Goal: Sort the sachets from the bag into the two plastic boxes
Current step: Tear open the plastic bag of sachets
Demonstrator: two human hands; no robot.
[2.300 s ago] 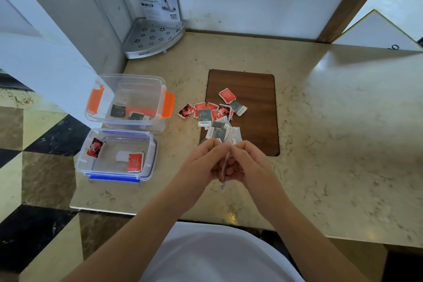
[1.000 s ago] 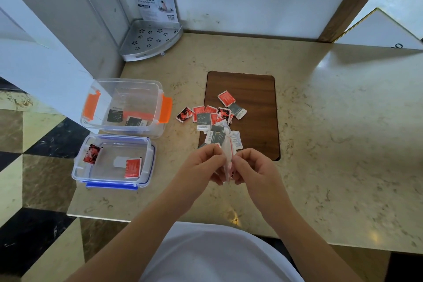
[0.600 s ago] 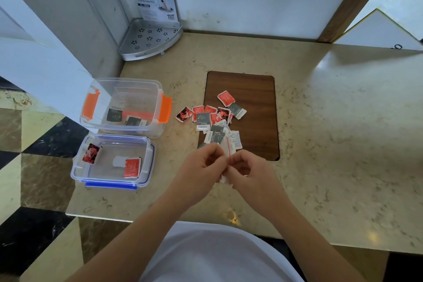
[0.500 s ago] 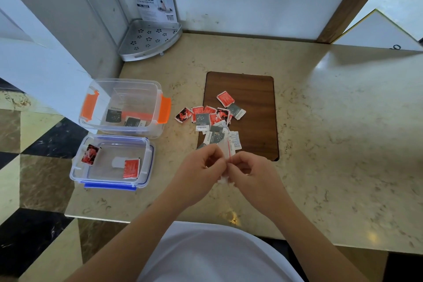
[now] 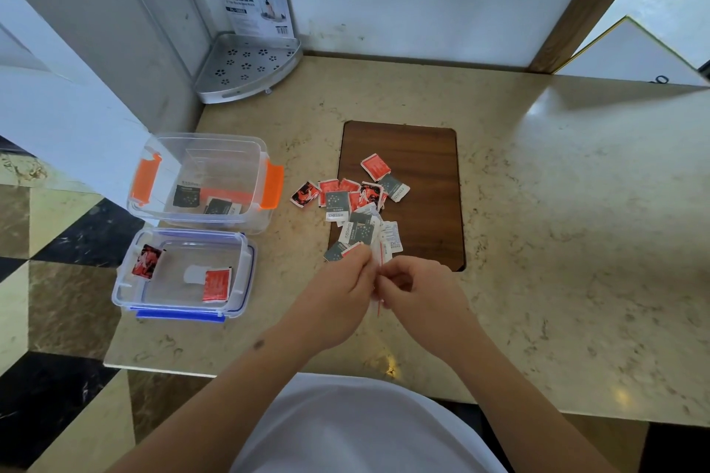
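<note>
My left hand [image 5: 342, 290] and right hand [image 5: 417, 290] both pinch the thin clear plastic bag with a red strip [image 5: 378, 261], fingers curled on it, above the beige marble counter [image 5: 557, 242]. The loose pile of red and grey sachets [image 5: 355, 203] lies partly on the brown wooden board [image 5: 426, 165]. Two grey sachets sit in the orange-clipped clear box [image 5: 203, 180]; two red ones in the blue-clipped clear box [image 5: 184, 275].

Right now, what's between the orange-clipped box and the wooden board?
In the head view, only bare countertop and one red sachet lie between the orange-clipped box and the wooden board.
</note>
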